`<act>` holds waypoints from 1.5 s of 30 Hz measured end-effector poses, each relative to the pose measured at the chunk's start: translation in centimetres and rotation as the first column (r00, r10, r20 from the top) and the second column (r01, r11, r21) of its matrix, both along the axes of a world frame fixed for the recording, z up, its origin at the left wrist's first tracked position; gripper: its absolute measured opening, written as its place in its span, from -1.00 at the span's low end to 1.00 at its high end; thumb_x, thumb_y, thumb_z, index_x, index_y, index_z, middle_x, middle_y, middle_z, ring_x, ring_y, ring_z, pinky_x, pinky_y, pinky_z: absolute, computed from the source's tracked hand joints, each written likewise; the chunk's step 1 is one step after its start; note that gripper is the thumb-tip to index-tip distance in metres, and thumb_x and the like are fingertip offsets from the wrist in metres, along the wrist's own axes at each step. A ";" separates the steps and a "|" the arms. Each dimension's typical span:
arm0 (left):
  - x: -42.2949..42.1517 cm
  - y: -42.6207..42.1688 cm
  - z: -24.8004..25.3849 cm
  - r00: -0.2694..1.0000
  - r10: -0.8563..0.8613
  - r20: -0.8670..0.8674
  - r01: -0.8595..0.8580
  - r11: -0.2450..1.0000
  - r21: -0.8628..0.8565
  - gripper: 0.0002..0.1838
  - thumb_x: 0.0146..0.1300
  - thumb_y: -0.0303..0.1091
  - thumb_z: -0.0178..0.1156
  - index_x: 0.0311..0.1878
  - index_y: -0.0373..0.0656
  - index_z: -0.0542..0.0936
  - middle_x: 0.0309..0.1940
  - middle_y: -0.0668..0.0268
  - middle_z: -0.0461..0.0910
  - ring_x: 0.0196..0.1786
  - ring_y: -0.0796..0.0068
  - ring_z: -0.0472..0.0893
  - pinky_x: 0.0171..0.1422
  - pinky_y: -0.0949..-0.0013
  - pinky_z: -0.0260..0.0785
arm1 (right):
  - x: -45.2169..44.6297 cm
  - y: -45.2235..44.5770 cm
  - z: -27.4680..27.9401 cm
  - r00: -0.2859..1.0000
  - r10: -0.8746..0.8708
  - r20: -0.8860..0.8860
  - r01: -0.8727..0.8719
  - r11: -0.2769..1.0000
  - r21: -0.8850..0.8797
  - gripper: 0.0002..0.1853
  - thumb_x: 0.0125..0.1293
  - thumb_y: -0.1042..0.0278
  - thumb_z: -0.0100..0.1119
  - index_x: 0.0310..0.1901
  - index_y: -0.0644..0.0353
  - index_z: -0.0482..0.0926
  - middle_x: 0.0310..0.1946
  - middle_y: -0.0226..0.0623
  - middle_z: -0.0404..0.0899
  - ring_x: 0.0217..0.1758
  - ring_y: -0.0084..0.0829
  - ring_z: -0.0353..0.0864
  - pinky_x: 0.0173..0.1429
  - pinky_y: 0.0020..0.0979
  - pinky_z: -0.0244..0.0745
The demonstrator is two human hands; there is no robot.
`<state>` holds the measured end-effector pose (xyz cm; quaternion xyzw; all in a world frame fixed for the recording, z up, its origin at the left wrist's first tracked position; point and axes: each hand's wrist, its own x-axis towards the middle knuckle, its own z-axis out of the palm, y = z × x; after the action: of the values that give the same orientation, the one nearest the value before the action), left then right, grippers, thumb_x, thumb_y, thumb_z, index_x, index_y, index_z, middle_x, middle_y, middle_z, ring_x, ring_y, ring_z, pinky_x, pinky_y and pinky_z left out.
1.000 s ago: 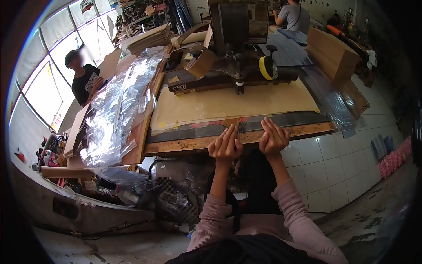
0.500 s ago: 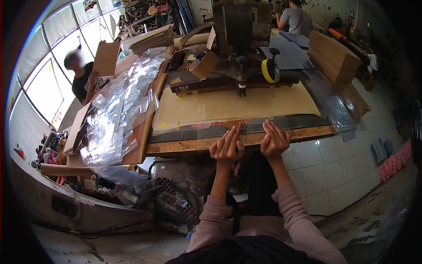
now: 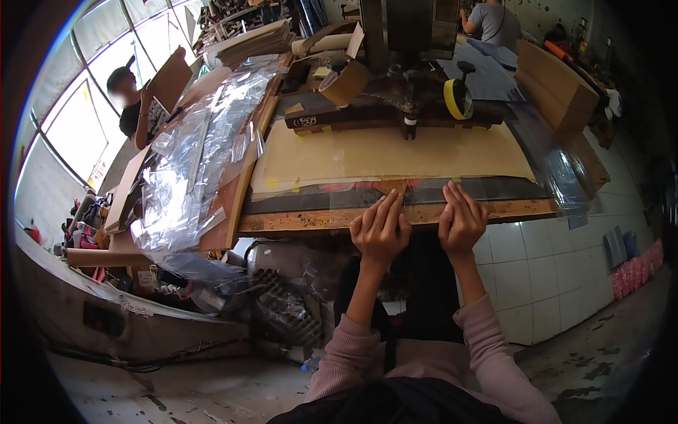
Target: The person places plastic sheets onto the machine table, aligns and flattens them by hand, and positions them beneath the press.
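A thin clear plastic sheet (image 3: 342, 203), hard to make out, lies over the near edge of the bench and the dark pad (image 3: 296, 203). My left hand (image 3: 381, 227) is closed at its near side, with the fingers pressed together and pointing forward. Similarly closed, my right hand (image 3: 463, 219) is a short way to the right. Both seem to pinch the sheet, though the fingers partly hide the grip. Beyond my fingertips lies a tan board (image 3: 395, 159) with bits of yellow tape, beneath the dark metal bar of a press (image 3: 406, 95).
Rolls of brown tape (image 3: 344, 83) and yellow tape (image 3: 459, 99) rest on the press. Crumpled clear plastic (image 3: 205, 148) covers the left table, and a cardboard box (image 3: 556, 88) stands at right. One person (image 3: 132, 106) handles cardboard at left; another (image 3: 492, 25) sits behind.
My view has shifted, so the bench appears further right and slightly higher. Both hands have moved slightly forward, their fingers still together. The person at left has tilted the cardboard.
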<state>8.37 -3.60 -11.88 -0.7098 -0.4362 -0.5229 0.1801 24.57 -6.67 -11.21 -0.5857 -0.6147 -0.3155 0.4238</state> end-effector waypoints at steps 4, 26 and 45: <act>-1.3 -1.5 1.8 0.997 -0.073 0.026 0.074 0.996 -0.052 -0.65 0.24 -0.17 0.10 0.02 -0.03 0.68 0.06 0.39 0.65 0.10 0.51 0.60 0.32 0.28 0.17 | -0.1 -1.2 1.2 0.999 0.036 -0.033 -0.041 0.984 -0.176 -0.65 0.39 0.25 -0.02 0.03 0.26 0.64 0.07 -0.22 0.65 0.23 -0.33 0.55 0.21 -0.23 0.31; -10.8 3.5 -1.0 0.975 0.121 0.187 -0.148 0.980 0.137 -0.56 0.42 -0.22 -0.17 -0.25 -0.17 0.73 -0.37 0.20 0.72 -0.27 0.30 0.69 0.06 0.31 0.29 | -1.9 -2.1 5.9 0.922 0.369 0.122 -0.286 0.856 -0.431 -0.65 0.29 0.21 0.25 0.08 0.11 0.61 0.05 -0.30 0.64 0.15 -0.36 0.58 0.32 -0.16 0.35; -10.9 3.5 -1.2 0.975 0.183 0.128 -0.202 0.966 0.161 -0.48 0.44 -0.15 -0.26 -0.29 -0.15 0.71 -0.36 0.35 0.76 -0.26 0.42 0.72 0.06 0.32 0.26 | -1.4 0.1 9.8 0.937 0.316 0.145 -0.243 0.893 -0.378 -0.75 0.28 0.31 0.20 -0.02 0.06 0.68 -0.08 -0.39 0.71 0.03 -0.42 0.67 0.19 -0.20 0.45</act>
<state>-2.52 -0.14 -13.13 -0.6153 -0.4655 -0.5777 0.2663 23.15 -6.59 -1.44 -0.5220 -0.7794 -0.1931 0.2877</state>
